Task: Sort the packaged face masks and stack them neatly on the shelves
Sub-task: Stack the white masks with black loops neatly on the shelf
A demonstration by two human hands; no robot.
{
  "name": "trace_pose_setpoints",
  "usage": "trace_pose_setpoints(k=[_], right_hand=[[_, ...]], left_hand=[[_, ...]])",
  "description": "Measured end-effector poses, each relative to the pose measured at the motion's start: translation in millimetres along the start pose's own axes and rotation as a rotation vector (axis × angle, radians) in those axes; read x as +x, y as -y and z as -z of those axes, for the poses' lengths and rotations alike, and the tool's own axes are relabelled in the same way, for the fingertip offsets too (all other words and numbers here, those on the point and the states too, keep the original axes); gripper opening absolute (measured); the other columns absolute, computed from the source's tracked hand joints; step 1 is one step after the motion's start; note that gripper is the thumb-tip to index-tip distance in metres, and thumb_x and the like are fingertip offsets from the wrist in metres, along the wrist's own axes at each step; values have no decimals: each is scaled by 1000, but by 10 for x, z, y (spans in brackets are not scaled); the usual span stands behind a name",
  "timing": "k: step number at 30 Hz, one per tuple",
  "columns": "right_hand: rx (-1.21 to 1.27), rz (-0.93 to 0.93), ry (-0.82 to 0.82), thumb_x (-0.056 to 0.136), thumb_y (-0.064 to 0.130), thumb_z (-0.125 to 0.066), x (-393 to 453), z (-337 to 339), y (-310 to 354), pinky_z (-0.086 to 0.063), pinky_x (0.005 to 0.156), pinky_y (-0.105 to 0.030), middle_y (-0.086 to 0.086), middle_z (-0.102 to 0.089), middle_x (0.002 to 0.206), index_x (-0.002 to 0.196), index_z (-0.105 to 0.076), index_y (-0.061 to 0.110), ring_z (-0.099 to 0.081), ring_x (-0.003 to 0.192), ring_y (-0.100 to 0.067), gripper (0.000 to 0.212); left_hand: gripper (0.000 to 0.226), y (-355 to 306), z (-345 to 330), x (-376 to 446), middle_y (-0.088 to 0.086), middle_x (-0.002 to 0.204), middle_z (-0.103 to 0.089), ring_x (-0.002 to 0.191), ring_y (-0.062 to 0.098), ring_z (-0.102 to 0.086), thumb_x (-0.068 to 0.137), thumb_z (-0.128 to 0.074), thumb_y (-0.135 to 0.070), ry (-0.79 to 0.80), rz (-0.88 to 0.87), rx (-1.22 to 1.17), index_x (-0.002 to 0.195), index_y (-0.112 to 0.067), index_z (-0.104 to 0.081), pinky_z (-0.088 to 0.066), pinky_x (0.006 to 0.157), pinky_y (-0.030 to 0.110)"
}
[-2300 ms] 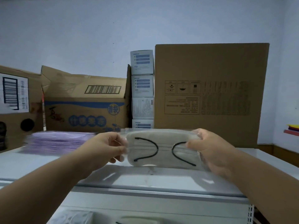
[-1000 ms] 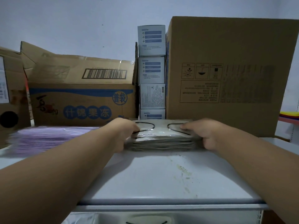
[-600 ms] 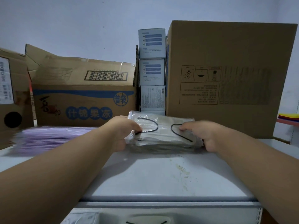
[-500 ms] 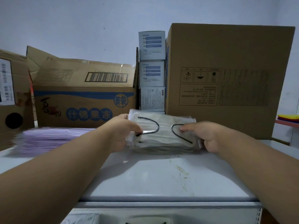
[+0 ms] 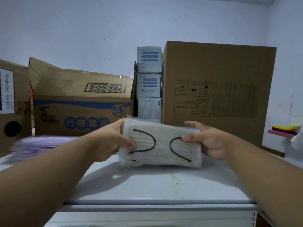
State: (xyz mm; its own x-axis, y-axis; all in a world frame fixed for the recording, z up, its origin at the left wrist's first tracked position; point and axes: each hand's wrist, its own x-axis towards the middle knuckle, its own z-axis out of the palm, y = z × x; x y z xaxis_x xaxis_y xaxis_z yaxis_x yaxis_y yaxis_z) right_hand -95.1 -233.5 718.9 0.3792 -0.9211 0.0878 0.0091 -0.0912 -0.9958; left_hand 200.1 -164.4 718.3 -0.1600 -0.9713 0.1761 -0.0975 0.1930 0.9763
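Person is squaring a stack of clear-wrapped beige face masks with black ear loops [image 5: 161, 147], tilted up over the white metal shelf [image 5: 147, 185]. Left hand [image 5: 111, 141] and right hand [image 5: 208, 141] are pinching its ends, thumbs on top. Next move likely calls for laying it flat, edges aligned, beside the purple mask pile [image 5: 44, 145].

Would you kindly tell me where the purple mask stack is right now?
In the head view, the purple stack lies at the shelf's far left, before the blue-printed carton.
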Motion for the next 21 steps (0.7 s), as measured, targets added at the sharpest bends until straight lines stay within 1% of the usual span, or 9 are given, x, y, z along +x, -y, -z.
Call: trace_pose_setpoints(k=[2,5,8,10,12,14,16,18,21], right_hand=[[-131,54,6,64,3,-86,-57,18,21,-58,87,-42,-13,-63,125,132,-55,25,-70,104,-30,78],[-265,71,79,58,9,-92,-140,83,-23,-55,96,-39,-11,-65,125,133,-55,29,-67,112,-28,86],[-285,82,153,62,-6,-87,-227,61,-70,-58,87,-33,-10,-70,119,136,-49,28,-70,105,-23,91],[-368,148,107,64,-9,-85,-239,16,-73,-57,84,-28,-5,-65,123,139,-47,31,-69,104,-15,93],[-494,278,7,62,-1,-90,-237,-24,-42,-55,90,-27,5,-57,130,140,-44,39,-65,109,-9,100],[-596,393,-91,60,8,-93,-255,-45,-10,-52,95,-26,13,-54,127,138,-42,48,-61,111,-7,101],[-652,403,-109,60,11,-94,-269,-28,-13,-52,93,-24,15,-56,123,136,-43,48,-60,108,-6,98],[-675,332,-66,59,13,-95,-291,5,-65,-54,96,-29,10,-60,120,134,-46,46,-63,106,-9,96],[-513,260,-45,56,9,-94,-317,48,-131,-54,96,-33,-2,-62,122,136,-44,42,-68,104,-15,100]], left_hand=[[85,9,6,-78,21,119,-68,104,35,-71,68,-68,27,-26,-20,24,132,-27,-54,-61,81,43],[96,75,-3,-177,18,116,-68,92,27,-75,67,-74,24,-89,-64,91,135,-40,-48,-61,73,30],[96,125,-47,-236,14,112,-69,91,25,-75,67,-79,20,-109,-93,182,132,-44,-50,-61,80,36],[90,141,-74,-242,3,106,-72,89,18,-75,69,-83,13,-136,-153,345,129,-47,-52,-61,82,37],[80,121,-97,-251,-17,92,-70,79,5,-70,72,-85,0,-208,-275,573,123,-52,-51,-58,74,26],[78,89,-115,-267,-23,94,-64,82,2,-65,73,-87,-12,-289,-367,743,124,-55,-45,-54,73,22],[82,95,-124,-274,-24,105,-60,88,0,-64,73,-87,-12,-272,-396,743,128,-53,-42,-54,74,19],[91,127,-152,-282,-16,113,-62,92,-2,-67,71,-87,-2,-153,-354,630,136,-44,-39,-55,73,16],[104,149,-157,-291,-5,114,-63,95,7,-71,68,-86,6,-116,-325,525,144,-41,-32,-57,78,20]])
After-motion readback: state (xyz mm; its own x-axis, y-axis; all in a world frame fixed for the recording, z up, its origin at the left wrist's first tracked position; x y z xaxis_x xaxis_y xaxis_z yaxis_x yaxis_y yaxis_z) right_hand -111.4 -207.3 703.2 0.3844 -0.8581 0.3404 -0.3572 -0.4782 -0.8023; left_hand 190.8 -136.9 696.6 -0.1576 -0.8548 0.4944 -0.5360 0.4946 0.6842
